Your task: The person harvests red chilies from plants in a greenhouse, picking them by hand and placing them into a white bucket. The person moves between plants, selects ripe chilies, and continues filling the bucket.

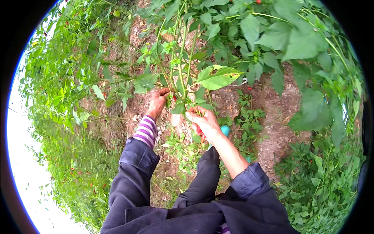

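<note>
A green chili pepper plant [182, 73] with several upright stems stands in front of me. My left hand [158, 101] reaches in at the left of its lower stems, fingertips bent among the leaves; whether they grip anything is hidden. Just right of those fingertips hangs a small red chili pepper [174, 98]. My right hand [204, 120] is curled at the lower right of the plant, with several red chili peppers [199, 130] held under the palm and fingers. Its thumb and forefinger are close together beside a leaf. Above this hand spreads a large leaf with holes [217, 77].
Dense chili plants with red fruit [70, 58] line the left side. Broad-leaved foliage [304, 41] overhangs the upper right. Reddish, stony soil [274, 146] runs between the rows, with low weeds [248, 117]. A teal shoe [225, 130] shows beyond my right wrist.
</note>
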Motion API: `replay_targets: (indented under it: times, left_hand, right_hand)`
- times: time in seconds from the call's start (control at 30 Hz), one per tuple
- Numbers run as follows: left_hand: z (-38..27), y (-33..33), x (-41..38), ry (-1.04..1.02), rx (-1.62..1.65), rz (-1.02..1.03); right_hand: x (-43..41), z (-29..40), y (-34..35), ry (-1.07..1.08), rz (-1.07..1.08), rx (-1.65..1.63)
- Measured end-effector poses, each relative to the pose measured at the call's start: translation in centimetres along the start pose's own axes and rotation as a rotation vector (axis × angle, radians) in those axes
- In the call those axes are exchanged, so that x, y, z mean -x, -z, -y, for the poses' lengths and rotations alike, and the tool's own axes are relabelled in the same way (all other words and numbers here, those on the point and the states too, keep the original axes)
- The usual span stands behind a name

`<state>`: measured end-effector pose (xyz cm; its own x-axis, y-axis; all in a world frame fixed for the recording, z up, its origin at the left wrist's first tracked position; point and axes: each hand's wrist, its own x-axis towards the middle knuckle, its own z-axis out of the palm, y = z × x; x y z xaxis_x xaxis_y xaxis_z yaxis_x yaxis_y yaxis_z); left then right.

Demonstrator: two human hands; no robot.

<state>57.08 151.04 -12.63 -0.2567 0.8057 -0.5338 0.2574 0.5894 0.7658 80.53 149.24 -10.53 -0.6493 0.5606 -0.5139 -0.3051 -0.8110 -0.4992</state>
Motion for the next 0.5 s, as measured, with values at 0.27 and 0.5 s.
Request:
replay_targets:
  times: [0.27, 0.5]
  left_hand:
    - [-4.9, 0.1, 7.4, -0.18, -0.381, -0.075]
    - [-7.6, -2.0, 10.9, 0.059, 0.431, 0.145]
  right_hand:
    - [-5.1, 2.7, -4.5, 0.251, -0.085, 0.653]
    - [-2.4, 5.1, -4.3, 0.344, -0.04, 0.571]
